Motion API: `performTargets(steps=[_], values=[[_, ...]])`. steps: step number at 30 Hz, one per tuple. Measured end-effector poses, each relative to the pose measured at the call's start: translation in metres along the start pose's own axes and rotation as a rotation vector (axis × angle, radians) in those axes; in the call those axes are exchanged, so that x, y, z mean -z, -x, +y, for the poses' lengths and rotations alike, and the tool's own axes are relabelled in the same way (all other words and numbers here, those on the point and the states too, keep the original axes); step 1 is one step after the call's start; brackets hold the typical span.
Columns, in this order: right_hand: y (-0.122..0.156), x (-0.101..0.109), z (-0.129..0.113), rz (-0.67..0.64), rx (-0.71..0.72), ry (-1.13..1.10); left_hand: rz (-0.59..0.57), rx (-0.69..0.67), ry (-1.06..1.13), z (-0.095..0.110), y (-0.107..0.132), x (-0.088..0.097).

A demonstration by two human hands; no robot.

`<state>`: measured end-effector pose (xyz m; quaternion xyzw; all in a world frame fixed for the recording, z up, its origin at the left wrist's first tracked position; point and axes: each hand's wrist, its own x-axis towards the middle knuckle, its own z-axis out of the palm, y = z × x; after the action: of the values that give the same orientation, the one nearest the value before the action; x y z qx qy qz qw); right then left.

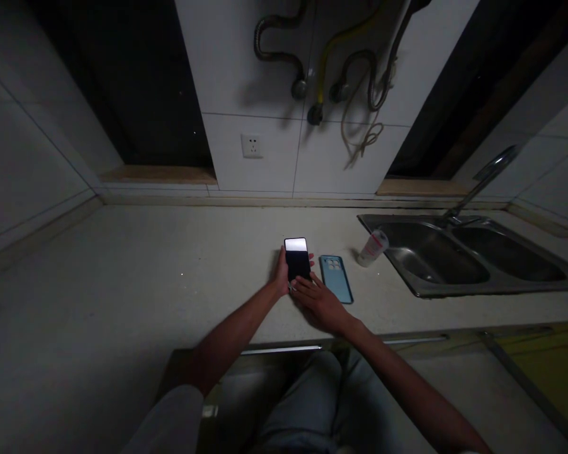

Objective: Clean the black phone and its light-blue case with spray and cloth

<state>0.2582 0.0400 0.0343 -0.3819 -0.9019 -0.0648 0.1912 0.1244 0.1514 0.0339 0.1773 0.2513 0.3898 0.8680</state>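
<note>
A smartphone [297, 260] with a dark screen and a bright band across its top rests in my left hand [281, 275]. The fingers of that hand wrap round the phone from beneath, with tips showing at its right edge. My right hand [319, 302] lies over the phone's lower end, fingers stretched out to the left and touching it. A small pale thing [291, 287] shows by the fingertips, too small to name. Just to the right, a light blue phone case [336, 279] with a camera cutout lies on the counter, partly beside my right hand.
A clear plastic cup [373, 248] with red print stands tilted near the double steel sink [419, 291], which has a tap [473, 189]. The pale countertop [137, 271] runs along a tiled wall with a socket [252, 145] and hoses [331, 47].
</note>
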Motion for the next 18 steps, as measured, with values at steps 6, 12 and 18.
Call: performTargets(steps=[6,12,18], values=[[0.006,0.009,0.022,0.017,-0.140,0.100,-0.064,0.167,0.008,0.004,0.002,-0.001],[-0.017,0.010,0.049,0.057,-0.249,0.131,-0.015,0.111,0.051,0.001,0.003,-0.005],[-0.034,-0.002,0.038,0.085,-0.184,0.067,-0.020,0.121,0.096,0.002,-0.001,0.000]])
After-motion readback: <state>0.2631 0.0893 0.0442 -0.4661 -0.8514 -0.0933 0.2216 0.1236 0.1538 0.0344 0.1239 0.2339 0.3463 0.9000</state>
